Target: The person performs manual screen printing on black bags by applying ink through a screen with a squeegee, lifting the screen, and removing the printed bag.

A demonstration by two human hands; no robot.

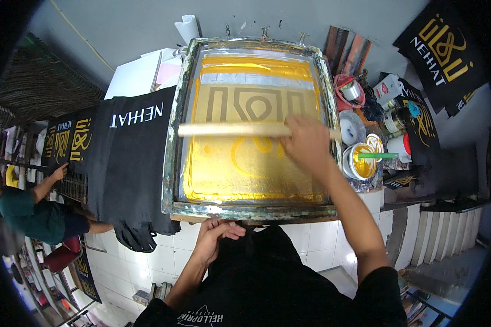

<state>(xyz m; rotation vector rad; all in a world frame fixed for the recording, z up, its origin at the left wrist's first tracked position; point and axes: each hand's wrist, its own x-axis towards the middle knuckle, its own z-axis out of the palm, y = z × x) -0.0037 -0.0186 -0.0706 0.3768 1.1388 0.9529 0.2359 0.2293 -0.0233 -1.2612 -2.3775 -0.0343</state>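
A wooden-handled squeegee point(229, 129) lies crosswise over the printing screen, slightly blurred, with my right hand point(306, 140) closed round it right of its middle. Under it, the mesh point(256, 171) is coated with golden-yellow ink, thickest along the near and far edges. Dark stencil shapes show through beyond the squeegee. A worn, paint-flecked screen frame point(251, 210) surrounds the mesh. My left hand point(221, 233) is just below the frame's near edge, its fingers curled together. What those fingers hold, if anything, is hidden.
A white ink tub point(361, 162) with a green stick point(377, 156) stands right of the frame, among other containers. Black printed cloth point(131, 158) hangs at the left. Farther left, another person point(33, 210) reaches toward printed cloth. Taps point(265, 32) line the back wall.
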